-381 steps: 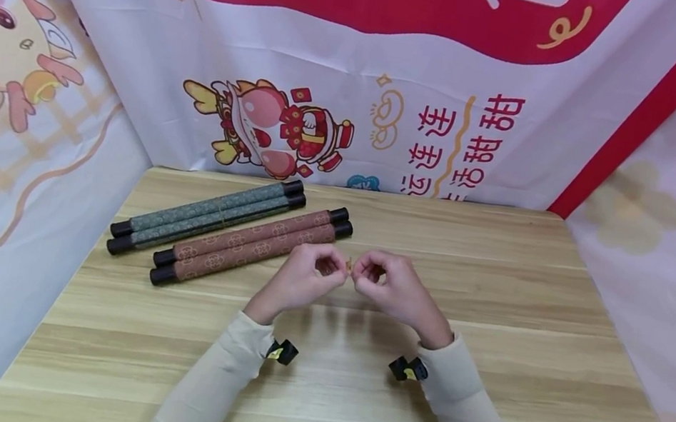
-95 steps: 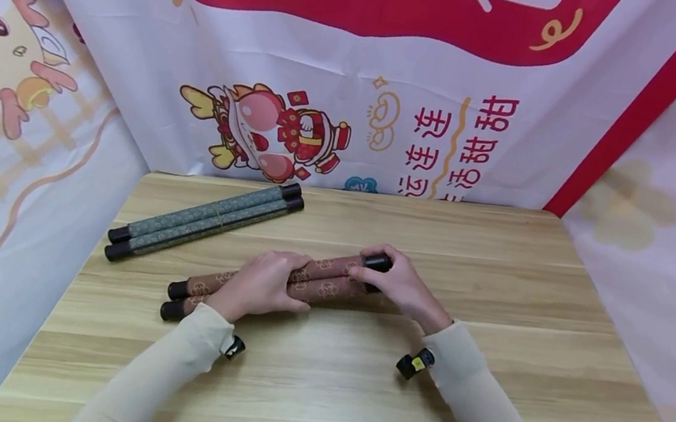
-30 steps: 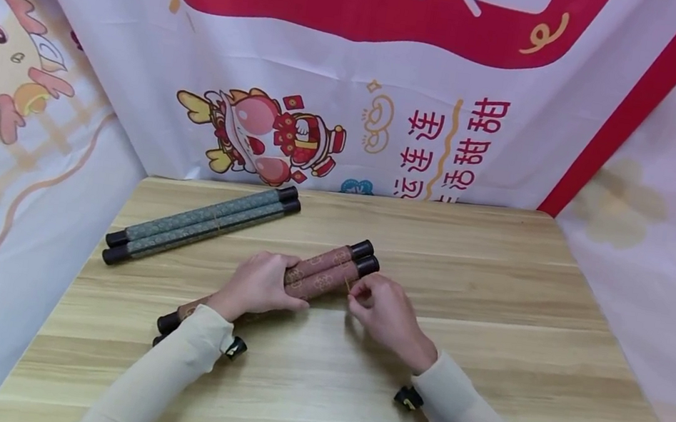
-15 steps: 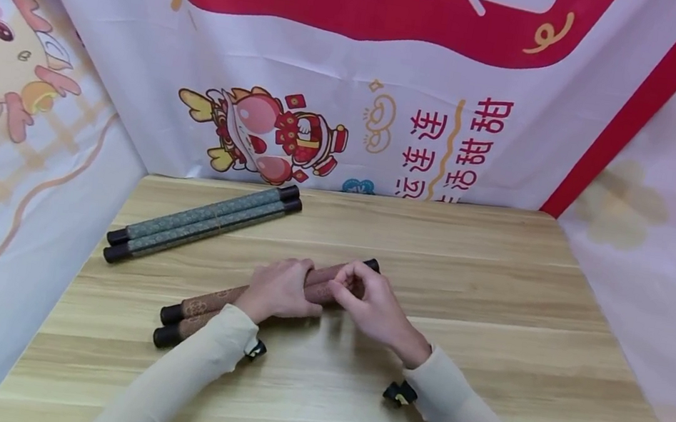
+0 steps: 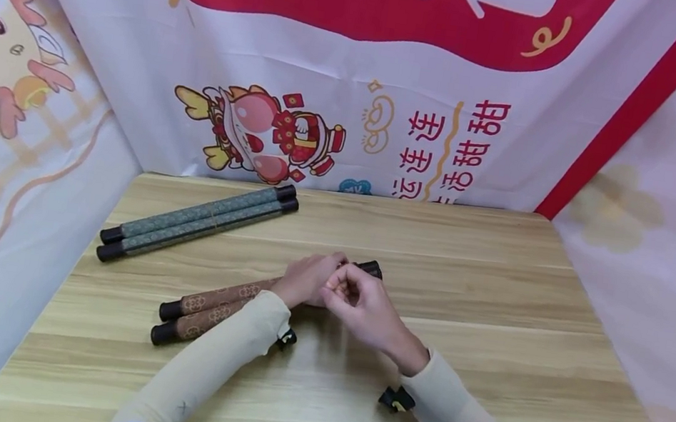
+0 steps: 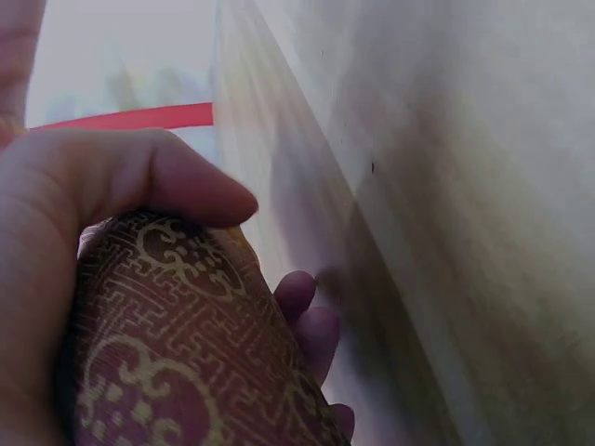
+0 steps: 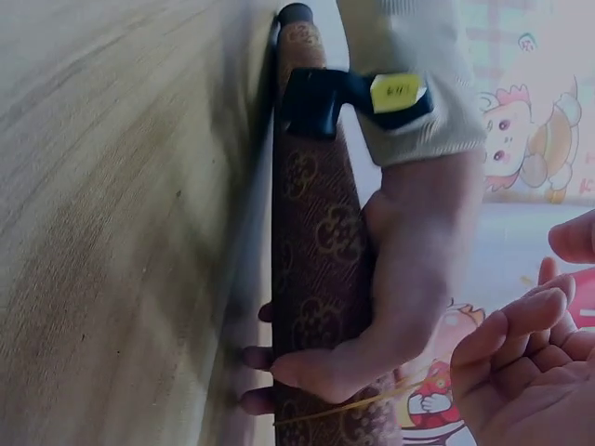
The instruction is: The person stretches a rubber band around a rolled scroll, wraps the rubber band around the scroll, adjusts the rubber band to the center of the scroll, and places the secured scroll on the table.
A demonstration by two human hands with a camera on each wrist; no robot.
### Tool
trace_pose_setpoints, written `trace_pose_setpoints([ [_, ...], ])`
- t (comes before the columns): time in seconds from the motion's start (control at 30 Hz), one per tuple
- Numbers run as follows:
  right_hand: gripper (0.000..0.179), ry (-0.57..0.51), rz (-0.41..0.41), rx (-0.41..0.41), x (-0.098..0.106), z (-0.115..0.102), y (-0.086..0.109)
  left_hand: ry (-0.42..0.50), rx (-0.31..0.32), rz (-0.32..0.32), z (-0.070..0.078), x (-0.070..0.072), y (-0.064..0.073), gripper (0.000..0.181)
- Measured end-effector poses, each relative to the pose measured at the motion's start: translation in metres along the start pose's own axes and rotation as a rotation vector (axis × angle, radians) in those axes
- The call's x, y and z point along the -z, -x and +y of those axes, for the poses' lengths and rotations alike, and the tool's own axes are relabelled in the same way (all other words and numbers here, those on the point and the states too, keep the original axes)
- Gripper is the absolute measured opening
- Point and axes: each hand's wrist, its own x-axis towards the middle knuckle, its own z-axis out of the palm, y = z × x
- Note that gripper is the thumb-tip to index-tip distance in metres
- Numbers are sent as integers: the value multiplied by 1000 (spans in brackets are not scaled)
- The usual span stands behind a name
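Note:
Two brown patterned scrolls (image 5: 220, 300) with black end caps lie side by side at a slant on the table. My left hand (image 5: 311, 276) grips them near their far end, the thumb across the patterned cloth (image 6: 177, 316) in the left wrist view. A thin yellow rubber band (image 7: 349, 409) runs round the scrolls just beyond that thumb and stretches off toward the right fingers. My right hand (image 5: 363, 308) is held close beside the left, thumb and index finger bent into a ring at the band. Both hands hide the middle of the scrolls.
A second pair of scrolls, green-grey (image 5: 200, 220) with black caps, lies behind to the left with a thin band round its middle. The wooden table (image 5: 483, 376) ends at a printed cloth backdrop (image 5: 351, 119). Each wrist wears a small black camera (image 5: 397, 398).
Over the last second the left hand has slid rightward along the brown scrolls, and the right hand has come up over their far end. Earlier, both hands pinched the band in the air.

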Motion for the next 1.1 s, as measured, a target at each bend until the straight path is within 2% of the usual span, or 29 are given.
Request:
trace_pose_setpoints([
  [0.2, 8, 30, -35, 16, 3, -11, 12, -14, 126, 37, -7, 6, -16, 49],
  [0.37, 11, 71, -84, 24, 7, -19, 22, 19, 185, 74, -27, 18, -25, 49],
  [0.47, 11, 129, -130, -25, 12, -17, 25, 67, 180, 69, -38, 31, -24, 49],
  [0.53, 8, 178, -169, -78, 16, -10, 25, 134, 157, 42, -43, 43, -21, 50],
  [0.63, 4, 237, -223, -144, 25, 5, 25, 246, 115, -10, -49, 64, -14, 53],
  [0.73, 10, 302, -264, -163, 35, 21, 23, 355, 77, -64, -50, 89, -3, 54],
  [0.83, 18, 386, -311, -143, 42, 35, 23, 394, 91, -80, -47, 113, 8, 69],
  [0.93, 24, 483, -381, -96, 40, 45, 24, 377, 142, -42, -44, 127, 14, 84],
  [1.0, 26, 529, -424, -58, 35, 48, 25, 340, 169, 12, -45, 127, 13, 86],
  [1.1, 24, 591, -446, 23, 25, 38, 24, 290, 184, 75, -47, 116, 8, 75],
])
